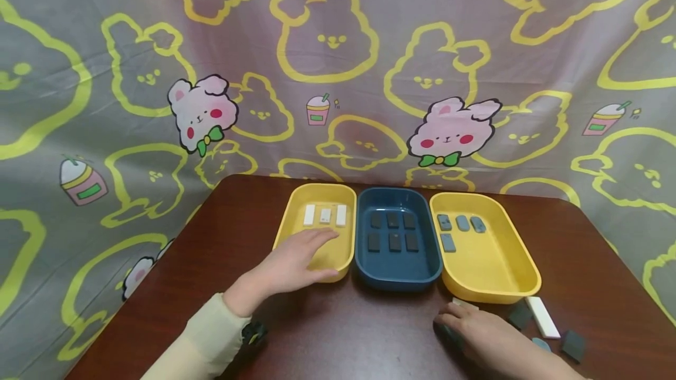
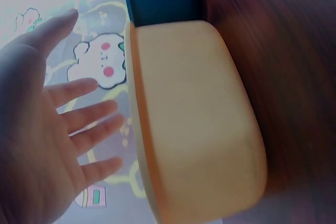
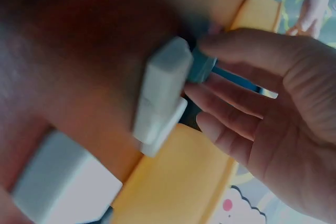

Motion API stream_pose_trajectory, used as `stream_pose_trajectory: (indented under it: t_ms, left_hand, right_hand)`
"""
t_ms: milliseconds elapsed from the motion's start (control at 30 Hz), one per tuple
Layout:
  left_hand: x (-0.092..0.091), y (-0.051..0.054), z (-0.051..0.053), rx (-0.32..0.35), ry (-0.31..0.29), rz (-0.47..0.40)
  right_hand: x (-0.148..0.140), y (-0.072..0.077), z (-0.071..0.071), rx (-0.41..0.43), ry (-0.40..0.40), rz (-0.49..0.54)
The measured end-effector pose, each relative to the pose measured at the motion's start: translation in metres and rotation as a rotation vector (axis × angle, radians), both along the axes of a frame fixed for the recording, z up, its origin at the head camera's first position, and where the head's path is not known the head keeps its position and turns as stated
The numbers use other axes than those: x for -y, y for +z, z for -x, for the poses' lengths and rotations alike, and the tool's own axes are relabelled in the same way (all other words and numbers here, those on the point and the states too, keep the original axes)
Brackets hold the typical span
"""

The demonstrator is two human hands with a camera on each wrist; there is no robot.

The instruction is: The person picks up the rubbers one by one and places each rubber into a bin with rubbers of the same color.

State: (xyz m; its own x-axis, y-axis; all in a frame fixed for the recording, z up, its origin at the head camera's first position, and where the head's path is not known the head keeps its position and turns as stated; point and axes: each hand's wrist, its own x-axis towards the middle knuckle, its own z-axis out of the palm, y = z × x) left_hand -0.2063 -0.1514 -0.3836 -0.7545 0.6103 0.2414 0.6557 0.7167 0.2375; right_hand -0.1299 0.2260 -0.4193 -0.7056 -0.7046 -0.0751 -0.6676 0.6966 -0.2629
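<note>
My left hand (image 1: 293, 260) hovers at the near left of the left yellow tray (image 1: 345, 254), fingers extended and holding nothing. That tray has three white blocks (image 1: 325, 216) inside. In the left wrist view the spread fingers stand beside the yellow tray wall (image 2: 199, 108). My right hand (image 1: 483, 333) is low over the table in front of the right yellow tray (image 1: 491, 263). Between its thumb and fingertips the right wrist view shows a small dark teal block (image 3: 201, 66), partly hidden. White blocks (image 3: 165, 87) lie close to those fingertips.
A blue tray (image 1: 401, 268) between the yellow ones holds several dark blocks (image 1: 394, 242). Several blue-grey blocks (image 1: 462, 223) sit in the right tray. Right of my right hand lie a long white block (image 1: 543, 317) and dark blocks (image 1: 573, 345). A patterned curtain (image 1: 338, 98) hangs behind.
</note>
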Motion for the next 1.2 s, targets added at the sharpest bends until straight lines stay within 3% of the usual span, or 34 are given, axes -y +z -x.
stream_pose_trajectory:
  t_ms: [67, 233, 400, 600, 767, 1000, 1200]
  left_hand:
    - [-0.006, -0.001, 0.001, 0.0, -0.02, 0.034]
    - [-0.026, -0.002, 0.004, 0.041, -0.06, 0.121]
    - [-0.044, -0.001, 0.006, 0.064, -0.089, 0.174]
    - [-0.066, -0.002, 0.01, 0.044, -0.124, 0.219]
    - [-0.084, 0.0, 0.014, 0.031, -0.15, 0.241]
    - [-0.113, 0.012, 0.019, 0.021, -0.181, 0.258]
    - [-0.142, 0.018, 0.018, 0.016, -0.213, 0.295]
  right_hand:
    - [-0.001, 0.006, -0.001, 0.055, -0.016, 0.017]
    - [-0.002, 0.026, -0.002, 0.095, -0.077, 0.023]
    - [-0.004, 0.045, -0.004, 0.014, -0.133, 0.049]
    - [-0.01, 0.067, 0.003, -0.047, -0.297, 0.05]
    - [-0.021, 0.08, 0.019, -0.096, -0.377, 0.03]
    - [-0.036, 0.088, 0.052, -0.163, -0.383, -0.004]
    - [-0.044, 0.087, 0.082, -0.148, -0.377, -0.037]
